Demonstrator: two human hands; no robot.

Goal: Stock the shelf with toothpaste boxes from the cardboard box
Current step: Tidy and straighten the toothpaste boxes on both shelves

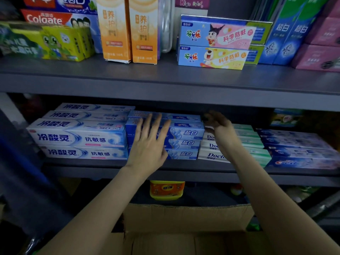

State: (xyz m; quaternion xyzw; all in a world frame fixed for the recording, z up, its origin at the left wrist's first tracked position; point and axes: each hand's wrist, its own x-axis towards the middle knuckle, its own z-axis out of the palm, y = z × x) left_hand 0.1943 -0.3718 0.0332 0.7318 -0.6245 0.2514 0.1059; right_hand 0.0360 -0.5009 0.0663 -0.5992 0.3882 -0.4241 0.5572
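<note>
The toothpaste boxes fill the middle shelf [184, 167] in flat stacks. At the far left lies the stack of pale blue boxes [81, 138] with large Chinese letters on the front. Just beside it, to the right, stands the stack of darker blue Crest boxes [184, 142], several layers high. The left hand [149, 142] lies on the front of this stack, near its left end. Its fingers [156, 124] are straight and a little spread, and they press flat against the upper boxes; they hold nothing. Next comes the stack of white Doctor boxes [211, 151], touching the Crest boxes. The right hand [218, 124] is above this white stack, under the edge of the upper shelf [165, 80]. It is blurred and in shadow; the fingers look loosely bent downward, but I cannot tell whether they hold something. Behind the right forearm are green and white boxes [252, 142], and further right more Crest boxes [301, 155] in purple-blue. On the upper shelf stand green children's boxes [60, 43], two upright orange boxes [128, 30] and two light blue cartoon boxes [215, 45]. At the bottom, between the two forearms, the cardboard box [185, 218] stands open, below the shelf.
</note>
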